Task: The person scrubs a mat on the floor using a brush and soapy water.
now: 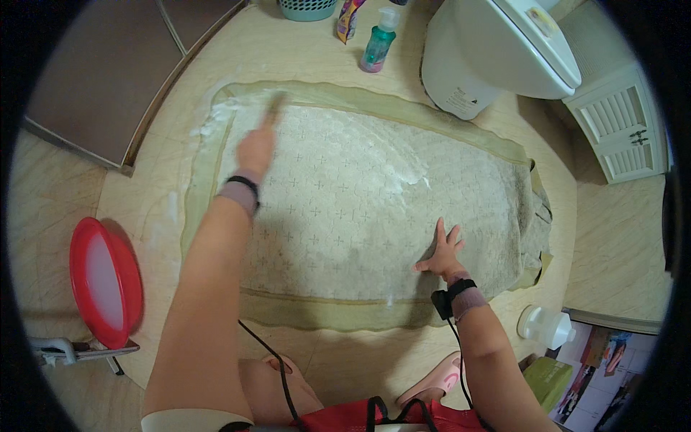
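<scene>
A pale rug (340, 216) with small cross marks and a green fabric border lies spread on the floor, its right end rumpled and partly folded. My left hand (256, 150) grips the handle of a brush (277, 102), blurred, at the rug's upper left. White suds (222, 114) cover that corner, and a wet, foamy streak (413, 175) crosses the upper middle. Lower right, my right hand (444, 254) rests on the rug with its fingers spread and nothing in it. Greyish patches show in the rug's lower part.
A red basin (129, 281) of cloudy liquid stands at left. Beyond the rug are a green pump bottle (379, 43), a colourful packet (348, 21), a teal basket (307, 9) and a toilet (459, 59). A white plastic jug (542, 325) sits lower right. Cables (280, 367) hang near me.
</scene>
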